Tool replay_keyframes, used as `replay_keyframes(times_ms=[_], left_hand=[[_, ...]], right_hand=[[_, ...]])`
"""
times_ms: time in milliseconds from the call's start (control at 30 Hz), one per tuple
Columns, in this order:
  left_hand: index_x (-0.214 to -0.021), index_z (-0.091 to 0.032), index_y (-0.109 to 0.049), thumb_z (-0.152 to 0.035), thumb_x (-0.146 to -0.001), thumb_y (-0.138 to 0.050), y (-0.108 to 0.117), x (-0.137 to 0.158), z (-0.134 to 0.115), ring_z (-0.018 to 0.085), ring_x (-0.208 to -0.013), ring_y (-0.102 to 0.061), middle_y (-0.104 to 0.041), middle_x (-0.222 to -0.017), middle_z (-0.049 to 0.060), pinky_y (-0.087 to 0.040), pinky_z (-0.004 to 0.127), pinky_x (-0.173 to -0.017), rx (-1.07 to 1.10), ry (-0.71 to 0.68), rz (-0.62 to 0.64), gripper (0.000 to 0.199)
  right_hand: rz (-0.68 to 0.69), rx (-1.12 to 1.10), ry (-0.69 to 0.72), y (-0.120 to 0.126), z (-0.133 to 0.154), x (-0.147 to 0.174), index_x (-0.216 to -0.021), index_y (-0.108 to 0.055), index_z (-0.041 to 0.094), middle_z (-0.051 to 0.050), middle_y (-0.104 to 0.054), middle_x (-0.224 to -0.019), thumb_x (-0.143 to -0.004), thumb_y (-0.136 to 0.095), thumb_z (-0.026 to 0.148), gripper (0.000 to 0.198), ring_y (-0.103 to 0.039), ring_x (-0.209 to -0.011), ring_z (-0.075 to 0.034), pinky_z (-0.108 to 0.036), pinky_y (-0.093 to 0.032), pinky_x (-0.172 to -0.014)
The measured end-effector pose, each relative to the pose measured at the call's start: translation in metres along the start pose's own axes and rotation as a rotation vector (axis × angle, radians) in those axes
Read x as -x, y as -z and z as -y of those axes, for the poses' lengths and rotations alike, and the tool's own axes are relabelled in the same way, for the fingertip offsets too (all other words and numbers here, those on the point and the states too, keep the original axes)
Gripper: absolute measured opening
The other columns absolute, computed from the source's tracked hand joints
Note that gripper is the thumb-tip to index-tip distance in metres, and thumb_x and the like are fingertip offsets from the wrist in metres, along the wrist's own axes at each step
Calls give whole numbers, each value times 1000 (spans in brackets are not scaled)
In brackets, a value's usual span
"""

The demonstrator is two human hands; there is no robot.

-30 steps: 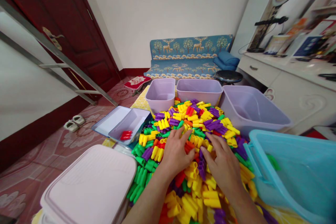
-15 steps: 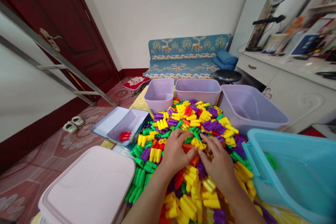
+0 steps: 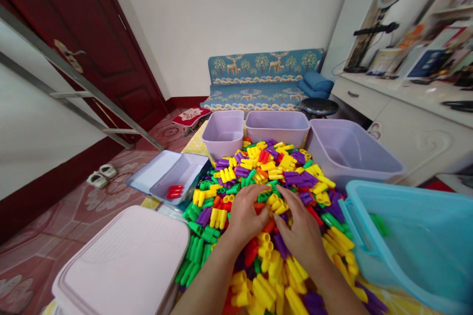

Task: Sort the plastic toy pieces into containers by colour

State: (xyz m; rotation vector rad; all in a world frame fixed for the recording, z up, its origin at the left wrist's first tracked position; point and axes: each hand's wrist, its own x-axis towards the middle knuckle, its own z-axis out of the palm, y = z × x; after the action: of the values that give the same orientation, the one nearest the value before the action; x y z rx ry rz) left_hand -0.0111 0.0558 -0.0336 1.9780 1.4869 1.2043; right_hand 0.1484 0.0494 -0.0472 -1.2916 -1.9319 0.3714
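Note:
A heap of plastic building pieces [image 3: 219,217], shaped like joined tubes in yellow, green, purple, red and orange, covers the middle of the table. Over its centre, my left hand [image 3: 246,214] rests with bent fingers and its thumb apart, beside an orange piece [image 3: 260,206] partly hidden by the hand. My right hand [image 3: 303,229] faces it, thumb and forefinger spread around a yellow piece [image 3: 278,204] that lies between the hands. I see no firm hold on it. Below the wrists are more yellow pieces [image 3: 264,291] and a red piece [image 3: 251,251].
Three lilac bins, left [image 3: 222,148], middle [image 3: 277,134] and right [image 3: 364,173], border the heap's far side. A turquoise tub [image 3: 410,261] with a green piece stands right. On the left are a box [image 3: 192,192] with red pieces and a pale lid [image 3: 121,256].
My right hand has shifted slightly left, and the yellow piece between the hands has turned a little. Several yellow and purple pieces near my right wrist have moved. My left hand is almost still.

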Motion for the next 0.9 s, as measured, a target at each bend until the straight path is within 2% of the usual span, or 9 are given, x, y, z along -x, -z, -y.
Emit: replay_keyframes(times_ms=[167, 233, 333, 533, 800, 900], left_hand=[[-118, -23, -62, -14, -77, -62, 1, 1, -2, 22, -112, -59, -65, -119, 5, -44, 38, -101, 242, 62, -80, 41], [-119, -22, -61, -14, -79, -60, 2, 1, -3, 22, -114, -58, -64, -121, 6, -43, 38, -102, 323, 72, -84, 41], [-124, -22, -57, -13, -80, -57, 3, 1, -3, 22, -119, -56, -61, -127, 6, -42, 38, -104, 415, 70, -59, 44], [-126, -22, -56, -14, -80, -57, -2, 2, 3, 24, -123, -53, -59, -130, 8, -41, 39, -105, 504, 73, -56, 47], [-129, -22, -50, -25, -88, -54, 0, 2, 0, 20, -103, -61, -63, -117, 6, -48, 33, -93, 695, 165, -17, 41], [-134, -22, -44, -32, -89, -54, -1, 2, 0, 20, -106, -60, -61, -121, 7, -47, 33, -95, 696, 182, -50, 47]], right_hand=[[-62, -253, -15, 2, 5, 0, -137, -41, 26, -9, -44, -140, -84, -54, 18, 55, -42, -130, -24, -46, -41, -106], [-40, -334, 5, 5, 9, 1, -138, -40, 27, -9, -39, -144, -86, -54, 20, 54, -42, -130, -25, -45, -43, -104], [12, -425, 38, 7, 16, 3, -140, -39, 30, -9, -35, -147, -87, -53, 20, 56, -50, -123, -23, -42, -48, -99], [64, -422, 121, 8, 19, 4, -134, -46, 31, -7, -42, -144, -86, -51, 16, 50, -46, -128, -26, -45, -46, -101], [38, -486, 39, 5, 16, 5, -132, -49, 32, -8, -38, -146, -87, -51, 18, 47, -53, -121, -25, -44, -49, -97], [9, -535, 11, 4, 16, 5, -131, -50, 31, -8, -37, -147, -88, -51, 20, 45, -57, -114, -23, -42, -51, -95]])
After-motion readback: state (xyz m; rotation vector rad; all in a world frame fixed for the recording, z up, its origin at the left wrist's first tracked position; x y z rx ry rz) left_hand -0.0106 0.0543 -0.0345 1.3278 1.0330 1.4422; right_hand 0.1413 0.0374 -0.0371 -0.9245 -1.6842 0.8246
